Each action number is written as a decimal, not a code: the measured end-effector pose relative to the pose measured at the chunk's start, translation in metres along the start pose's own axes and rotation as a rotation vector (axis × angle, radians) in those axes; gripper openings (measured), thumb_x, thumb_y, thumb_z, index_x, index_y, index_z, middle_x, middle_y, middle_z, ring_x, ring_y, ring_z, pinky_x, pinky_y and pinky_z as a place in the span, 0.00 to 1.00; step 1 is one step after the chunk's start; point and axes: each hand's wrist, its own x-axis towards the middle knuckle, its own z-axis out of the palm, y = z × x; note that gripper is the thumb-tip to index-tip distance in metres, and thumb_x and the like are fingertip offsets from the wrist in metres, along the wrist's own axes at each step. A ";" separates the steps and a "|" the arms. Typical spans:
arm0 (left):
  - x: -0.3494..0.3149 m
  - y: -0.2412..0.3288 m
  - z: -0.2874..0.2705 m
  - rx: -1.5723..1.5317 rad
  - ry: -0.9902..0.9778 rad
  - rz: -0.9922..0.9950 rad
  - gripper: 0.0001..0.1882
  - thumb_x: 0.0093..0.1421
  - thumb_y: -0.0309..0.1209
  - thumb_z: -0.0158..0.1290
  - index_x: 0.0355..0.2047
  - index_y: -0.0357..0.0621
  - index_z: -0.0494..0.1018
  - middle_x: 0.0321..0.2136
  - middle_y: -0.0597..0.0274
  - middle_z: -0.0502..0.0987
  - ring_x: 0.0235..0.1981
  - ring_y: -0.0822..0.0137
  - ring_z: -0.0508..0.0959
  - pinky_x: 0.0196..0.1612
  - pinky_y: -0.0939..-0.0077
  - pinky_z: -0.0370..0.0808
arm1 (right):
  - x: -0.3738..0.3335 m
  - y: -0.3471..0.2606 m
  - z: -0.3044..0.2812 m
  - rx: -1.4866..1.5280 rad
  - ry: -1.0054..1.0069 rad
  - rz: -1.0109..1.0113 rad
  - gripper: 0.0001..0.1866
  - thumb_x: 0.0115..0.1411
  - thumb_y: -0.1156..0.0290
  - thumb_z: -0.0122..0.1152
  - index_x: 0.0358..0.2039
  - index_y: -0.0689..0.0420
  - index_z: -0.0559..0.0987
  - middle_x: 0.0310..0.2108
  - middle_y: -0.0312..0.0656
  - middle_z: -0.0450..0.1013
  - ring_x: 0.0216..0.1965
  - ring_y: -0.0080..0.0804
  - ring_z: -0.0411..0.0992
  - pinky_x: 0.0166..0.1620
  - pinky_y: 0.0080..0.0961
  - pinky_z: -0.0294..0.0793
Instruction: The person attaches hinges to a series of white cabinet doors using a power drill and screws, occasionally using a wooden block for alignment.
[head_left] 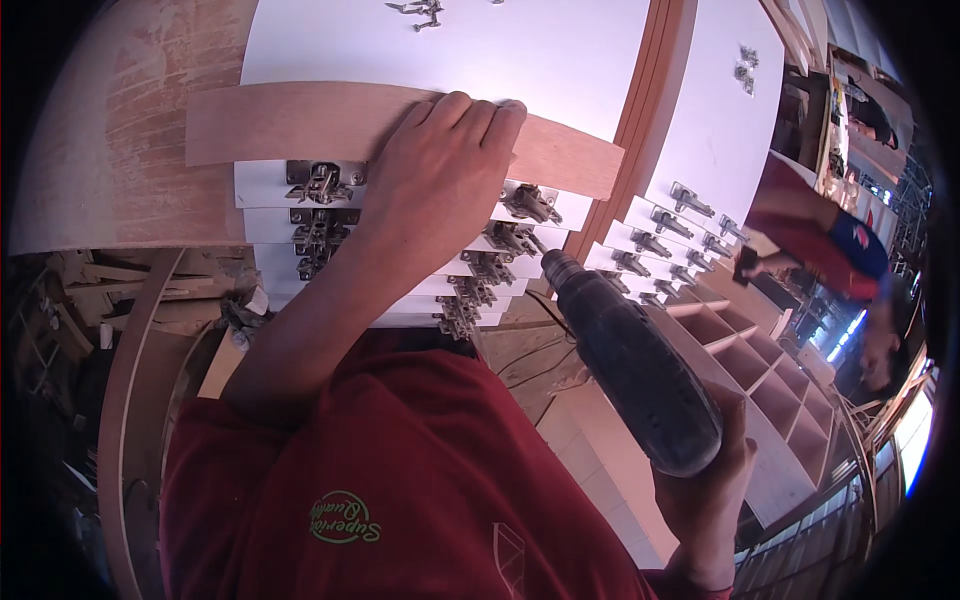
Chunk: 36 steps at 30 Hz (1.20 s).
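My left hand (450, 160) presses on a thin reddish wooden strip (275, 110), its fingers curled over the far edge. The strip lies across a stack of white panels (265, 185) whose near edges are stepped. Metal cabinet hinges (322, 183) sit in two rows along those edges, and my forearm crosses between the rows. My right hand (715, 480) grips a dark power drill (635, 360), with its handle mostly hidden behind the body. The drill's tip points at a hinge (512, 238) in the right row; whether it touches a screw I cannot tell.
Loose hinge parts (425, 12) lie on the top panel. To the right is another stack of white panels (660, 180) with hinges, beside a wooden compartment unit (760, 360). A co-worker (840, 235) is at far right. Cables (540, 350) trail on the floor.
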 end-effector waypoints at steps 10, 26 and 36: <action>-0.001 0.000 -0.001 -0.001 -0.008 -0.013 0.21 0.63 0.31 0.60 0.55 0.43 0.73 0.44 0.58 0.81 0.48 0.58 0.77 0.57 0.60 0.72 | 0.011 0.000 -0.002 -0.048 -0.017 0.008 0.23 0.56 0.76 0.71 0.52 0.53 0.73 0.32 0.48 0.83 0.36 0.56 0.84 0.36 0.42 0.83; -0.002 -0.007 -0.004 -0.052 0.044 0.060 0.19 0.60 0.30 0.62 0.52 0.47 0.76 0.40 0.61 0.81 0.44 0.58 0.78 0.52 0.60 0.74 | 0.038 0.004 -0.021 -0.169 0.028 -0.301 0.28 0.46 0.72 0.76 0.50 0.61 0.80 0.35 0.52 0.82 0.38 0.53 0.82 0.44 0.42 0.80; 0.021 -0.012 -0.025 -0.060 -0.276 0.308 0.16 0.58 0.31 0.63 0.49 0.53 0.80 0.33 0.67 0.76 0.42 0.63 0.76 0.46 0.65 0.77 | -0.039 0.058 0.015 0.266 0.220 0.122 0.31 0.47 0.70 0.75 0.53 0.63 0.79 0.42 0.52 0.83 0.45 0.44 0.84 0.51 0.35 0.79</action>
